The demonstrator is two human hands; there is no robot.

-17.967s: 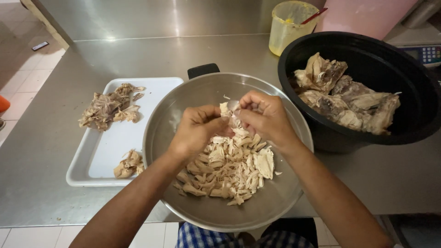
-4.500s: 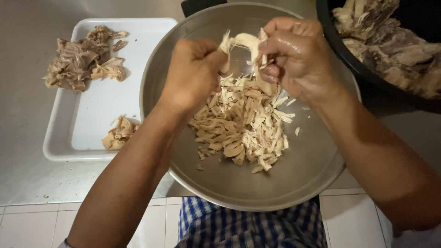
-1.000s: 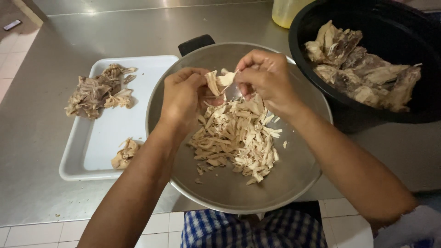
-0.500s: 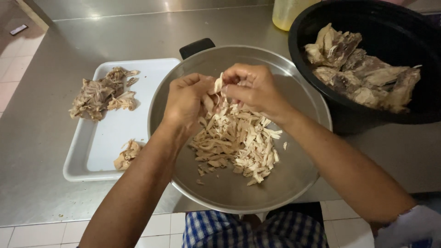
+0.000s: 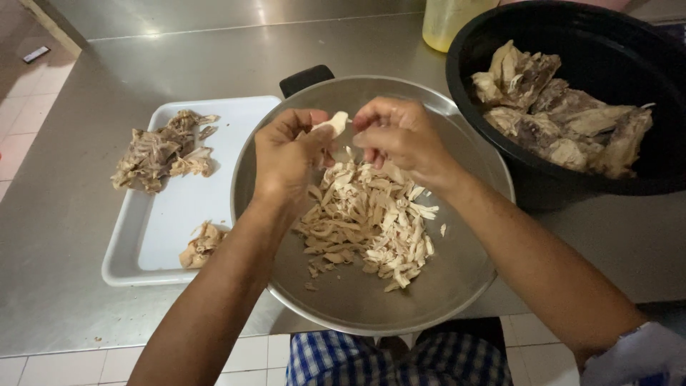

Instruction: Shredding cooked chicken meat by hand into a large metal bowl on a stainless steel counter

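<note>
1. Hovering over the far half of a wide metal bowl (image 5: 457, 286), the left hand (image 5: 289, 157) and the right hand (image 5: 396, 136) are held close together, with a pale strip of cooked meat (image 5: 334, 123) pinched between them.
2. The grip of the left hand is narrow — thumb and fingertips are closed on the strip's lower end; the right hand's fingers are curled in tight beside the strip, though it cannot be told whether they actually touch it.
3. Below the hands, a heap of shredded meat (image 5: 364, 221) is spread across the middle of the bowl, with a few stray shreds lying towards the near rim.
4. The bowl is set at the near edge of the steel bench (image 5: 78, 314), partly overhanging it above a blue checked cloth (image 5: 400, 361).
5. A white tray (image 5: 179, 221) is placed just left of the bowl; a pile of skin and bones (image 5: 161, 150) is seen at its far end, and a smaller scrap pile (image 5: 201, 243) near its near right corner.
6. A large black pot (image 5: 572, 28) stands towards the far right corner of the bench, close to the bowl's rim — big cooked meat pieces (image 5: 564, 121) are held inside it.
7. A yellow container (image 5: 450, 21) is partly seen at the far edge, beside the pot.
</note>
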